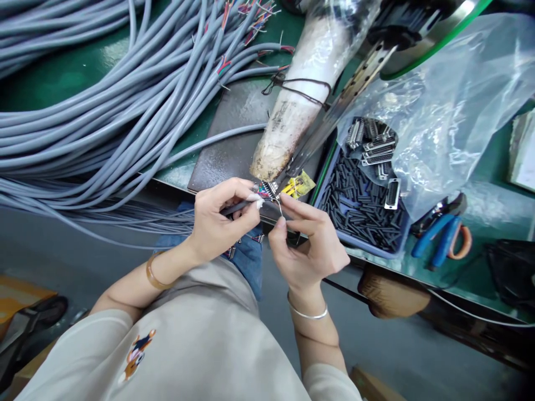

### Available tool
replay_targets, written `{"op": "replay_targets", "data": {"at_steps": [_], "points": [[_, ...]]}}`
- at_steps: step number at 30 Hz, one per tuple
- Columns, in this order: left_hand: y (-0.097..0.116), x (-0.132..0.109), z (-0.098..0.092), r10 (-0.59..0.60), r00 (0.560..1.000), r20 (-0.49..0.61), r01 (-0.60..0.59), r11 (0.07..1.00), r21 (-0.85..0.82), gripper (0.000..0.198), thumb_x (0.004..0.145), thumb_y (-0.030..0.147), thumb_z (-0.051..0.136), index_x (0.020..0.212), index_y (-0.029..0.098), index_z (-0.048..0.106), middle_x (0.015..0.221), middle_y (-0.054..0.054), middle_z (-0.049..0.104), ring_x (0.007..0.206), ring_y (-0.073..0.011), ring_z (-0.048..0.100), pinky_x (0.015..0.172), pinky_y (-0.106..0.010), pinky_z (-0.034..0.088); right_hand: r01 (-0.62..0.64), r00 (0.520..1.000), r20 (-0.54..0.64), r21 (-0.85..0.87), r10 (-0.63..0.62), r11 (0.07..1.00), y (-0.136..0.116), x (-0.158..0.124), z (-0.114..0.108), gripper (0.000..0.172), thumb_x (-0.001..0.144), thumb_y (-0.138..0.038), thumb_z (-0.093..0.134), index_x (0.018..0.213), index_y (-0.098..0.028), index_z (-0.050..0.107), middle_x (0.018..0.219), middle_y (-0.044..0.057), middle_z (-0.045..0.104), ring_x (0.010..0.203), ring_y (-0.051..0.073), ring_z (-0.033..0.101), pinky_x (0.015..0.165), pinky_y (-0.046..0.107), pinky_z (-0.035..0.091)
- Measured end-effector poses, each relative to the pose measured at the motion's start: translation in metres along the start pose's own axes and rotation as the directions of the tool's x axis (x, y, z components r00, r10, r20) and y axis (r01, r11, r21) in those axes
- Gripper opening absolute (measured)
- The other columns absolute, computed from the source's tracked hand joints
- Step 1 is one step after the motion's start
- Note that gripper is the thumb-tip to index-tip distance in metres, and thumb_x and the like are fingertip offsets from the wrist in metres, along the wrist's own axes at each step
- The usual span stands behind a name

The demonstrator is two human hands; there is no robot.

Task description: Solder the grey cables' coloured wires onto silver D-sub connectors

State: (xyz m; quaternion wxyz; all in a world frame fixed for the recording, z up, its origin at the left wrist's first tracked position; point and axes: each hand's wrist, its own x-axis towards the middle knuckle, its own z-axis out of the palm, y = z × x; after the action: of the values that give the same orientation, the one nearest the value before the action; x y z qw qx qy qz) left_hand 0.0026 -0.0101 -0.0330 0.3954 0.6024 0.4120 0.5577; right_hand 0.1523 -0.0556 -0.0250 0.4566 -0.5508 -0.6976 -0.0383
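My left hand (223,217) pinches the end of a grey cable (234,208), its thumb and finger tipped with something white. Coloured wires fan out from that end beside a metal connector (271,188), just below the tip of a white wrapped nozzle (276,133). My right hand (305,234) is closed at thumb and forefinger on a thin wire (281,209) that curves up to the connector. A yellow piece (298,185) lies right behind the right fingertips. Where each wire meets the connector is too small to make out.
Many grey cables (104,128) cover the bench's left side. At right, a blue tray (363,243) holds short black tubes and several connectors (378,147), with a clear plastic bag (451,111) behind. Blue-handled cutters (443,234) lie right of it. A dark plate (234,111) lies under the nozzle.
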Motion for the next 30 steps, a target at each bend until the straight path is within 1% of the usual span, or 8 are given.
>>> {"op": "replay_targets", "data": {"at_steps": [6, 10, 13, 16, 20, 22, 25, 30], "points": [[0.003, 0.004, 0.001, 0.04, 0.999, -0.011, -0.04, 0.999, -0.023, 0.011, 0.079, 0.009, 0.072, 0.079, 0.017, 0.065, 0.08, 0.001, 0.069, 0.054, -0.0029, 0.052, 0.054, -0.015, 0.046, 0.022, 1.0, -0.006, -0.022, -0.022, 1.0, -0.001, 0.006, 0.0, 0.019, 0.086, -0.009, 0.069, 0.084, -0.022, 0.056, 0.107, 0.005, 0.081, 0.083, 0.016, 0.079, 0.072, 0.027, 0.065], [0.006, 0.007, 0.001, 0.058, 0.998, -0.014, -0.058, 0.998, -0.012, 0.01, 0.081, 0.013, 0.074, 0.078, 0.017, 0.066, 0.081, 0.0, 0.071, 0.054, -0.0034, 0.053, 0.052, -0.016, 0.046, 0.022, 1.0, -0.017, -0.031, -0.023, 0.999, -0.004, 0.01, -0.002, 0.019, 0.086, -0.009, 0.07, 0.084, -0.023, 0.057, 0.107, 0.005, 0.081, 0.084, 0.017, 0.079, 0.072, 0.029, 0.066], [0.008, 0.008, 0.0, 0.044, 0.999, -0.013, -0.045, 0.999, -0.031, 0.011, 0.083, 0.017, 0.075, 0.077, 0.017, 0.066, 0.08, 0.0, 0.071, 0.054, -0.0038, 0.054, 0.052, -0.016, 0.046, 0.012, 1.0, -0.009, -0.019, -0.013, 1.0, -0.007, 0.012, -0.004, 0.02, 0.085, -0.008, 0.073, 0.087, -0.023, 0.06, 0.107, 0.005, 0.081, 0.086, 0.017, 0.079, 0.075, 0.028, 0.066], [0.008, 0.008, 0.0, -0.018, 1.0, 0.001, 0.018, 0.994, -0.112, 0.014, 0.084, 0.022, 0.077, 0.078, 0.017, 0.066, 0.08, 0.0, 0.07, 0.055, -0.0041, 0.057, 0.052, -0.016, 0.048, -0.001, 1.0, 0.012, 0.002, 0.001, 1.0, -0.007, 0.012, -0.006, 0.02, 0.085, -0.008, 0.075, 0.09, -0.023, 0.062, 0.109, 0.004, 0.08, 0.088, 0.017, 0.079, 0.077, 0.029, 0.066], [0.006, 0.008, -0.002, -0.2, 0.976, 0.082, 0.214, 0.953, -0.215, 0.024, 0.084, 0.033, 0.08, 0.078, 0.016, 0.064, 0.081, -0.002, 0.071, 0.054, -0.0047, 0.06, 0.049, -0.016, 0.049, -0.01, 0.999, 0.032, 0.03, 0.009, 1.0, -0.003, 0.009, -0.007, 0.02, 0.085, -0.008, 0.074, 0.088, -0.023, 0.061, 0.107, 0.003, 0.081, 0.085, 0.016, 0.079, 0.076, 0.027, 0.065], [0.005, 0.007, -0.002, -0.256, 0.962, 0.095, 0.271, 0.934, -0.233, 0.029, 0.084, 0.038, 0.081, 0.078, 0.016, 0.063, 0.082, -0.002, 0.072, 0.052, -0.0042, 0.06, 0.048, -0.016, 0.048, -0.01, 0.999, 0.043, 0.034, 0.008, 0.999, -0.002, 0.008, -0.007, 0.02, 0.085, -0.007, 0.073, 0.087, -0.022, 0.061, 0.106, 0.003, 0.081, 0.084, 0.015, 0.079, 0.076, 0.026, 0.065], [0.004, 0.006, -0.001, -0.266, 0.961, 0.08, 0.278, 0.932, -0.234, 0.029, 0.082, 0.038, 0.082, 0.079, 0.016, 0.063, 0.083, -0.001, 0.071, 0.052, -0.0036, 0.059, 0.048, -0.016, 0.049, -0.007, 0.999, 0.051, 0.033, 0.005, 0.999, -0.001, 0.007, -0.006, 0.019, 0.085, -0.007, 0.074, 0.088, -0.022, 0.061, 0.106, 0.004, 0.081, 0.085, 0.015, 0.079, 0.077, 0.026, 0.065], [0.007, 0.007, 0.002, -0.206, 0.978, 0.04, 0.21, 0.945, -0.251, 0.022, 0.084, 0.03, 0.08, 0.08, 0.016, 0.064, 0.079, 0.001, 0.066, 0.054, -0.0032, 0.059, 0.05, -0.015, 0.049, 0.011, 0.999, 0.039, 0.016, -0.011, 1.0, -0.002, 0.011, -0.006, 0.019, 0.085, -0.008, 0.076, 0.09, -0.022, 0.064, 0.106, 0.003, 0.081, 0.086, 0.015, 0.079, 0.079, 0.026, 0.065]]}}
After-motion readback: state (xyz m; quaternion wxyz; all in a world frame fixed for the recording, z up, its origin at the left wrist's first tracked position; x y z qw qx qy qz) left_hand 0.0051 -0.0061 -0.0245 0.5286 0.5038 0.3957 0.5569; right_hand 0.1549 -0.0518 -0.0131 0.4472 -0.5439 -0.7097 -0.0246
